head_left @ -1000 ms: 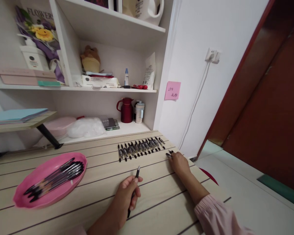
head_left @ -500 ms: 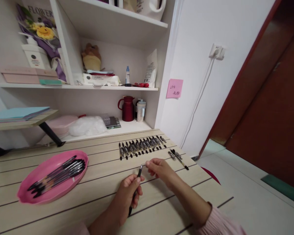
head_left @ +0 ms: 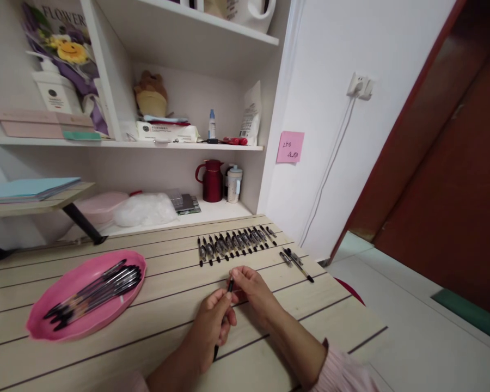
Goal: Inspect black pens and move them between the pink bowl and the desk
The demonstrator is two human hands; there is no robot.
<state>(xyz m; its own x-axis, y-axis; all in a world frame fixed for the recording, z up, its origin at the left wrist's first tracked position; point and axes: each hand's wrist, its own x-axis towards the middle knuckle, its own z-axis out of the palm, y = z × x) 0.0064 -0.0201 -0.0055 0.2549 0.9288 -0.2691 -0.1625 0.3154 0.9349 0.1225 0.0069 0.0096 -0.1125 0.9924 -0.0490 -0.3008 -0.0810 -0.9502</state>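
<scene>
My left hand is closed around a black pen, whose lower end sticks out below the palm. The pen points up and away from me. At its upper end, the thumb and fingers of my right hand pinch the tip, so most of that end is hidden. Beyond both hands lies a row of black pen parts, side by side on the table. A slim black-ended refill and a few short dark pieces rest to the right.
A pink oval tray with several assembled-looking pens sits at the left of the slatted table. Behind stand a white shelf, a red jug and a light cup. A small raised stand holds blue papers.
My right hand has moved left and closed in on the pen's tip, which showed uncovered before. My left hand keeps its hold nearly in place.
</scene>
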